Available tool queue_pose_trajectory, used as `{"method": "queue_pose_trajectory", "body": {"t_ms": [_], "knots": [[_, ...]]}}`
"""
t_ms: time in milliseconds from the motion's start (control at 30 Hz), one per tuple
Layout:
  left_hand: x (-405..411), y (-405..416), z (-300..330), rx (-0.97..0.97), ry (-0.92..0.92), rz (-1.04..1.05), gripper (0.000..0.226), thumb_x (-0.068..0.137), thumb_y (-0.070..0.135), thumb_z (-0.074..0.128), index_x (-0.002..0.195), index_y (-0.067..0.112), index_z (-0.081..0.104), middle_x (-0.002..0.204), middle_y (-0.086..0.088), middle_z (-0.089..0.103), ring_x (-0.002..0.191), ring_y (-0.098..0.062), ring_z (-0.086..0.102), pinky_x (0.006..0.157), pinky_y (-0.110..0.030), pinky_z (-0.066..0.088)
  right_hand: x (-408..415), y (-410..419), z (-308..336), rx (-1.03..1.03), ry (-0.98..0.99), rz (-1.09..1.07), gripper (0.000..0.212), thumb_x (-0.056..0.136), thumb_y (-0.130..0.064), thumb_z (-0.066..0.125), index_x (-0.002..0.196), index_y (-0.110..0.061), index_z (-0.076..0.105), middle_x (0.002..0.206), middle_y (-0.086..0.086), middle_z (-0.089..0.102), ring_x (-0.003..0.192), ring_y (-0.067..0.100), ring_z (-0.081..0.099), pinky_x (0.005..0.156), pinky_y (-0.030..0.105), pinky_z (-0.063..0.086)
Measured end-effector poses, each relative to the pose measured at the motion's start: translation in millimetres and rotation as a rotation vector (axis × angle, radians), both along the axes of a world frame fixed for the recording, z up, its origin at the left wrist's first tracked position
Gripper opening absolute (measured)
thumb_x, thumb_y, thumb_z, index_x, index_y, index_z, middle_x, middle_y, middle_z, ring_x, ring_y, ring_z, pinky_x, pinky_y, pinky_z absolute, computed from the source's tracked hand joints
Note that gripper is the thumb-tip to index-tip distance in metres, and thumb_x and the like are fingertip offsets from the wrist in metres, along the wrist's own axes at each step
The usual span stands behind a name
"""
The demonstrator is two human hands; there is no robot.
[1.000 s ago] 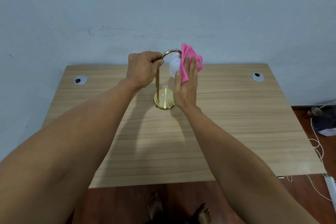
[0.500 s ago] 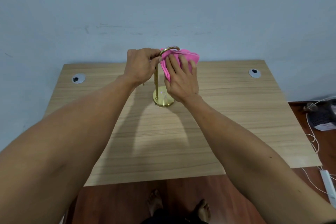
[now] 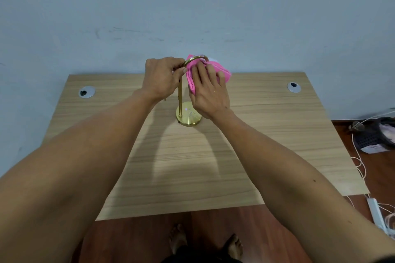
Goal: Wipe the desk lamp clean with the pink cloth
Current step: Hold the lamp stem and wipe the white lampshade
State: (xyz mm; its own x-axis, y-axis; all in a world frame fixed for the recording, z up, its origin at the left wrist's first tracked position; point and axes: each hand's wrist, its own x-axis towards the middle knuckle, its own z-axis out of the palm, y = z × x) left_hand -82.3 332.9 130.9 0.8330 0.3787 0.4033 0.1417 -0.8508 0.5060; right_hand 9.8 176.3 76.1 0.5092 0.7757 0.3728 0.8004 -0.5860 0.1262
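Pale blue wall (image 3: 192, 6), wooden desk (image 3: 277, 145), reddish, perhaps wooden floor (image 3: 380, 168).

A wooden table (image 3: 277, 134) with a pale grain top stands against a blue-grey wall (image 3: 192, 6). A round grey cable cap (image 3: 86, 92) sits near the table's far left corner and a second one (image 3: 294, 87) near its far right corner. Below the table lies a reddish-brown wooden floor (image 3: 139, 239), where two bare feet (image 3: 177, 239) show. To the right, white cables (image 3: 359, 164) trail across the floor to a white power strip (image 3: 377, 213), and a dark heap of items (image 3: 376, 134) lies by the wall.
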Motion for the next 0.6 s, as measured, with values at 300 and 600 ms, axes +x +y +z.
{"method": "queue_pose_trajectory", "body": {"t_ms": [300, 600], "knots": [[-1, -3, 0, -0.045, 0.025, 0.027, 0.027, 0.095, 0.037, 0.055, 0.088, 0.015, 0.069, 0.082, -0.002, 0.074, 0.085, -0.025, 0.069, 0.094, -0.053, 0.046, 14, -71, -53, -0.18, -0.062, 0.173, 0.074, 0.103, -0.045, 0.039, 0.167, -0.016, 0.018, 0.175, 0.0, 0.016, 0.162, 0.025, 0.011, 0.128, 0.058, 0.014], [-1, -6, 2, -0.06, 0.04, 0.031, 0.027, 0.096, 0.035, 0.055, 0.085, 0.013, 0.067, 0.08, -0.005, 0.072, 0.085, -0.026, 0.067, 0.096, -0.049, 0.046, 38, -82, -37, 0.748, 1.296, -0.763, 0.05, 0.106, -0.044, 0.03, 0.105, -0.009, 0.066, 0.107, 0.017, 0.074, 0.103, 0.033, 0.07, 0.098, 0.048, 0.056]]}}
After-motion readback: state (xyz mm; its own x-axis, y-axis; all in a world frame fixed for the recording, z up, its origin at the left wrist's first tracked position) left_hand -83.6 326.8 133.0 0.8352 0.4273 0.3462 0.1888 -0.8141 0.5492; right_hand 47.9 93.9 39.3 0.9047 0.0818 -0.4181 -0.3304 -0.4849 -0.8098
